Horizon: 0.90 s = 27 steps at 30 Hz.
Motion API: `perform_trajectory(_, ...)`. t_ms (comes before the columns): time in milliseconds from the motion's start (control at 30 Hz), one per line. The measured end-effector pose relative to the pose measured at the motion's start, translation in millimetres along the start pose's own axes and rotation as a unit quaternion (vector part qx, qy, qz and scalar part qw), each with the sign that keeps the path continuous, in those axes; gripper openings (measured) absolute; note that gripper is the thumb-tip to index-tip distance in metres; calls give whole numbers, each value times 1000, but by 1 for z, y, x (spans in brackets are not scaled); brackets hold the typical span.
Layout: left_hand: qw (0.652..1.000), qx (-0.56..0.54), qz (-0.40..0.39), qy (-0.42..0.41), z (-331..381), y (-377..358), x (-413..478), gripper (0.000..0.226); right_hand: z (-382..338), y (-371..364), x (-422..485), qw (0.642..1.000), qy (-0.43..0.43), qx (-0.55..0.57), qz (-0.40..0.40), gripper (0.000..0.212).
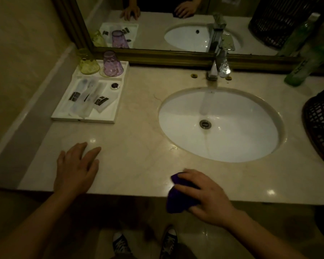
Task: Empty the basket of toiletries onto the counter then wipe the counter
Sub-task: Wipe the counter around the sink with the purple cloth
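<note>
Left hand [77, 169] lay palm-down on the marble counter [138, 128] near its front edge, fingers spread and flat, holding nothing. Right hand [206, 197] pressed a crumpled purple cloth [178, 200] against the counter's front edge, directly in front of the sink; fingers curled over the cloth, part of which hung past the edge.

White oval sink basin [221, 124] set into the counter, drain [205, 124] at centre. Chrome faucet [216, 66] stood behind the basin, against the mirror frame [157, 57].

Dark woven basket [322, 126] sat at the right end of the counter, cut off by the frame edge; contents could not be seen. Green bottle [299, 70] stood behind it, near the mirror.

White tray [86, 116] occupied the back-left of the counter. Rear compartment: a yellow-green glass [88, 65] and a purple glass [112, 65], both upside down, side by side. Front compartment: several packaged toiletries [88, 98] lying flat; labels too blurred to read.

Mirror reflected both hands, tray, basin and basket. Lighting dim.
</note>
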<state>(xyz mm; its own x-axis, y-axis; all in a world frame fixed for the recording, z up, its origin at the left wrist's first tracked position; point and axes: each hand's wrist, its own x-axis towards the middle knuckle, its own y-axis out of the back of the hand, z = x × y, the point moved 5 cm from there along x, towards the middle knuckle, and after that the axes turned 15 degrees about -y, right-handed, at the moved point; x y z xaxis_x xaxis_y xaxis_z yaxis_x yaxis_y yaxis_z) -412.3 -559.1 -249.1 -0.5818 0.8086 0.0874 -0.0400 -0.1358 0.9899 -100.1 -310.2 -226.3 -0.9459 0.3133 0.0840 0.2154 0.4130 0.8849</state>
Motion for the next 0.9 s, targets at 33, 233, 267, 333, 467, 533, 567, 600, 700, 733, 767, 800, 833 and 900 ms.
perform_trajectory(33,1000,-1,2,0,0,1,1,46,-15,-12,12,999,31,-7,-11,50)
perform_trajectory(233,1000,-11,11,-8,7,9,-2,48,-20,-12,116,999,-11,-44,13,44)
perform_trajectory(267,1000,-12,9,-8,7,10,-1,48,-9,-7,127,996,-70,-44,29,45)
perform_trajectory(333,1000,-15,3,-7,9,12,-1,49,-2,-9,135,984,-161,-44,55,49)
perform_trajectory(467,1000,-28,-1,-8,11,12,-1,50,-67,-44,120,995,-72,-3,66,50)
perform_trajectory(533,999,-31,-4,-18,10,11,-1,51,-107,-70,100,999,41,5,21,44)
perform_trajectory(567,999,-33,-2,-20,9,11,-1,51,-113,-73,90,998,62,-1,8,44)
perform_trajectory(600,999,-34,0,-21,8,12,-1,52,-107,-68,84,998,58,-4,14,43)
perform_trajectory(700,999,-32,-2,-15,9,14,-1,53,-46,-30,64,992,-95,-22,81,53)
perform_trajectory(733,999,-33,-3,-14,11,15,-2,54,-21,-13,55,979,-173,-28,105,58)
perform_trajectory(767,999,-35,-4,-13,12,16,-1,55,0,1,45,960,-250,-31,122,62)
perform_trajectory(800,999,-39,-4,-11,13,18,-1,55,12,10,37,940,-311,-30,137,62)
perform_trajectory(833,999,-42,-4,-9,13,19,-1,55,16,13,33,926,-341,-25,157,61)
perform_trajectory(900,999,-46,-6,-12,14,20,-2,56,6,10,35,916,-354,13,189,56)
